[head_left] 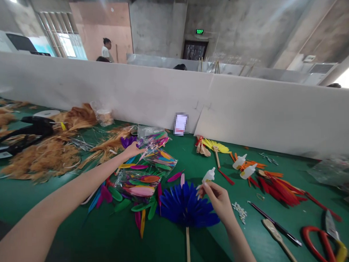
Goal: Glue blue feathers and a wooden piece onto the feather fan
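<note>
My left hand (133, 149) reaches far out and pinches something in a clear bag of coloured feathers (159, 157); what it grips is too small to make out. My right hand (218, 198) is closed on a small white glue bottle (208, 176), held just above a blue feather fan (184, 205) on a wooden stick (188, 247). Loose coloured feathers (136, 191) and more clear bags lie between my two arms on the green table (115, 244).
Two more glue bottles (243, 166) stand by red and orange feathers (279, 188) at right. Red-handled scissors (324, 236), a wooden stick (278, 238) and white beads (240, 211) lie near the front right. Brown feather heaps (40, 158) fill the left. A white partition (248, 109) bounds the table.
</note>
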The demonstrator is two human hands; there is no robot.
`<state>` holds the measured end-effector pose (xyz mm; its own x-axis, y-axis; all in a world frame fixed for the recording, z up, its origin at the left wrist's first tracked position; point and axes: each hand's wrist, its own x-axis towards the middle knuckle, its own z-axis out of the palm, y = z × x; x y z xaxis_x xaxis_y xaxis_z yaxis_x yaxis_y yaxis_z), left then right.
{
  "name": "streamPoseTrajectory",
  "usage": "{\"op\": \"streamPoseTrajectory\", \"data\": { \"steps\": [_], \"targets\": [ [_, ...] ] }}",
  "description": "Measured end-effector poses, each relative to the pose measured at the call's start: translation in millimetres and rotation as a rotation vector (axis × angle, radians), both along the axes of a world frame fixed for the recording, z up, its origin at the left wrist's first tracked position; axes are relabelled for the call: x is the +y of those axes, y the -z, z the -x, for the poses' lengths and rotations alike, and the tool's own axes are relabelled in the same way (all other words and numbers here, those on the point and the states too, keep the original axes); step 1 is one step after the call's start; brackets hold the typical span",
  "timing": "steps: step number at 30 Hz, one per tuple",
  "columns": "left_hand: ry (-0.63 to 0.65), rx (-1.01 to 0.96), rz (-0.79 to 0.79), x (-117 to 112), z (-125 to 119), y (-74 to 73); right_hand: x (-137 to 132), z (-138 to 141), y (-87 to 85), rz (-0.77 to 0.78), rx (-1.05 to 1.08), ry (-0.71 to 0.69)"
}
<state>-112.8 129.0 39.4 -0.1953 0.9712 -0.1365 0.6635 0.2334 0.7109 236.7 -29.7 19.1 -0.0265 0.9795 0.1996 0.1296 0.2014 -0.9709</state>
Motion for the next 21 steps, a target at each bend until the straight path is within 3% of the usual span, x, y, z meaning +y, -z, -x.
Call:
{"op": "streamPoseTrajectory", "data": {
  "steps": [5,13,18,21],
  "targets": [
    [0.099,-0.099,0.103,3,-25,-7.3,1,-2,8.8,0.001,0.001,-0.020],
    [0.340,-0.426,-0.056,18,-78,-73.6,0,-1,5.8,-0.012,0.047,0.007],
    [0.277,-0.530,-0.273,45,-96,-104.0,1,-2,7.4,-0.022,0.068,0.040],
    [0.160,-0.492,-0.386,65,-88,-109.6,3,-3,9.6,-0.018,0.055,0.045]
  ]
}}
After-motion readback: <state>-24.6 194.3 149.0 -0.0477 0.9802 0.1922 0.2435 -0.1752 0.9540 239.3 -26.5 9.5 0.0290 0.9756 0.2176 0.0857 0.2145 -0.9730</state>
